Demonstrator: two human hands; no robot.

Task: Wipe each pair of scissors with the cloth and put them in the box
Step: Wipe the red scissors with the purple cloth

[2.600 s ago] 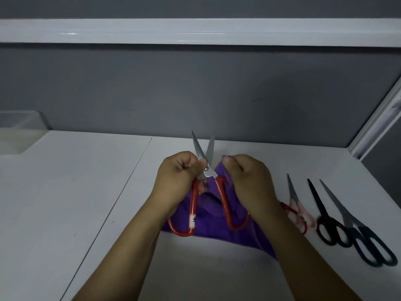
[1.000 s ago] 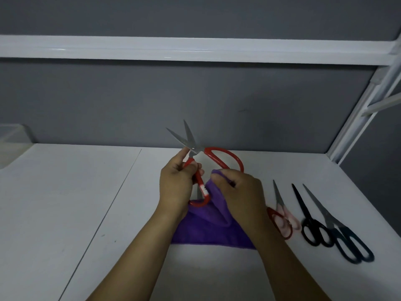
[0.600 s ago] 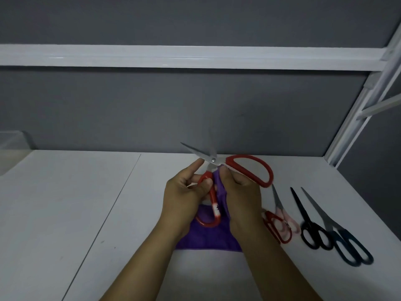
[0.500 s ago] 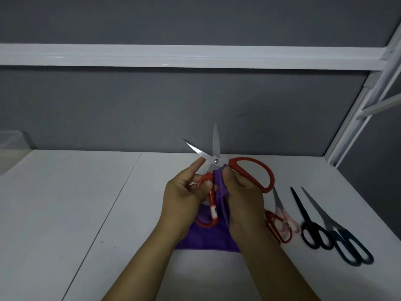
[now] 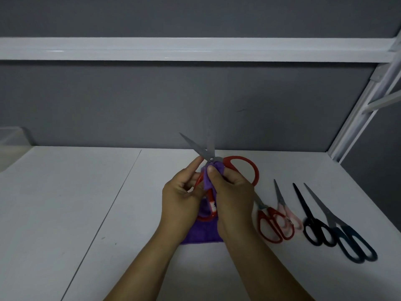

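Big red-handled scissors [image 5: 245, 168] are held up over the white table, their blades spread and pointing up and away. My left hand [image 5: 181, 195] grips the lower red handle. My right hand [image 5: 233, 190] pinches a fold of the purple cloth [image 5: 209, 178] against the scissors just below the pivot. The rest of the cloth [image 5: 204, 235] hangs down onto the table beneath both hands. A translucent box [image 5: 10, 146] stands at the far left edge.
To the right of my hands lie several more scissors on the table [image 5: 65, 213]: a red pair [image 5: 270, 224], a pink pair [image 5: 288, 213], a black pair [image 5: 314, 229] and a dark blue pair [image 5: 351, 242]. A grey wall and a white shelf rail rise behind.
My right hand has slid the cloth up to the pivot. The blades have closed a little and turned more upright.
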